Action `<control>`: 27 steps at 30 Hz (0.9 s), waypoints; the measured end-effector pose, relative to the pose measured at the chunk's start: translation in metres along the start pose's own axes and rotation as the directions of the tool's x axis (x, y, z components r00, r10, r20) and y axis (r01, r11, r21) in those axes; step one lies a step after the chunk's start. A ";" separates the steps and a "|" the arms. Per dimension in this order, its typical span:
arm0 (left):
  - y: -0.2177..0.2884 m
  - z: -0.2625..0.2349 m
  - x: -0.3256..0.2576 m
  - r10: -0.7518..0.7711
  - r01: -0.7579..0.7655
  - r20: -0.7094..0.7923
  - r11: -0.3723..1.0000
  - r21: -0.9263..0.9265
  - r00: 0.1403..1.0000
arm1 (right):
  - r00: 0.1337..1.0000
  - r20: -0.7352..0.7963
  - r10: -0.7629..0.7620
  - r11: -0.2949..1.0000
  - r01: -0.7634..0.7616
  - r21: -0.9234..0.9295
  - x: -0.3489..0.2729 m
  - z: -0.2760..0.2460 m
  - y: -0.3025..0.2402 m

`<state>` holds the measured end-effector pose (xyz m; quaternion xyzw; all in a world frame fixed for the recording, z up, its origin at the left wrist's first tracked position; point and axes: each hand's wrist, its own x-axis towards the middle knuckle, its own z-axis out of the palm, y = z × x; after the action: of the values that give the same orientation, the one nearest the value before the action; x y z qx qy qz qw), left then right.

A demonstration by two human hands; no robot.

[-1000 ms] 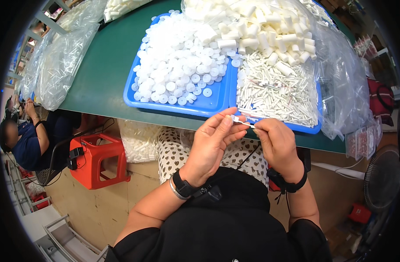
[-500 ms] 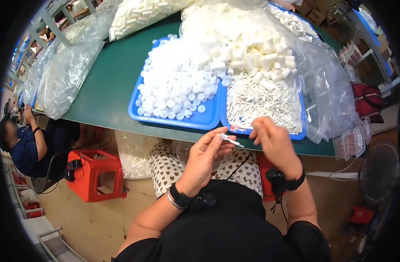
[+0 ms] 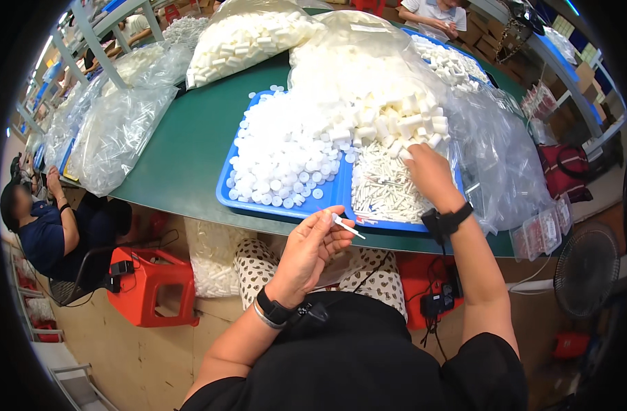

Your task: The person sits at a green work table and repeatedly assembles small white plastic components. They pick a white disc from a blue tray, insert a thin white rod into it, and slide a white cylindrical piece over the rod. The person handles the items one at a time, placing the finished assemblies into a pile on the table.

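My left hand (image 3: 312, 243) is pinched around a thin white rod (image 3: 349, 227) in front of the table edge. The rod slants down to the right, with a pale round end at my fingertips. Over the right blue tray, my right hand (image 3: 431, 175) has its fingertips closed at a short white cylinder on the near side of a pile of cylinders (image 3: 382, 123). Below them in that tray lie many thin white rods (image 3: 385, 192). The left blue tray (image 3: 224, 195) holds a heap of translucent white discs (image 3: 279, 164).
A large clear bag (image 3: 354, 55) of cylinders spills into the trays. Another filled bag (image 3: 248, 44) lies behind on the green table (image 3: 183, 151). Crumpled plastic (image 3: 491, 157) is at the right. A red stool (image 3: 149, 288) and a seated person (image 3: 46, 226) are at the left; a fan (image 3: 587, 270) stands right.
My right hand has moved from near the left hand, forward to the white cylinders over the right tray. My left hand still holds the rod, slightly lower. The view has shifted.
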<state>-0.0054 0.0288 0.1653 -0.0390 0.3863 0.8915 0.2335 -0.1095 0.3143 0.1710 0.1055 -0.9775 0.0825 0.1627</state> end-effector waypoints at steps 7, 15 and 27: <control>0.001 0.015 0.016 0.002 -0.008 0.086 0.998 0.062 0.996 | 0.973 0.222 0.063 0.733 -0.196 0.651 -0.064 -0.049 -0.074; -0.021 0.025 0.024 0.005 -0.046 0.179 0.973 0.227 0.984 | 0.717 0.694 -0.057 -0.329 -0.670 0.665 -0.098 -0.040 -0.085; -0.028 0.040 0.015 0.359 -0.445 0.279 0.570 0.690 0.891 | 0.663 0.694 -0.282 -0.549 -0.704 0.450 -0.087 -0.029 -0.055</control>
<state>-0.0019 0.0800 0.1706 0.1955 0.6981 0.6876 0.0404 -0.0078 0.2830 0.1758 -0.0790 -0.3726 0.8597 -0.3403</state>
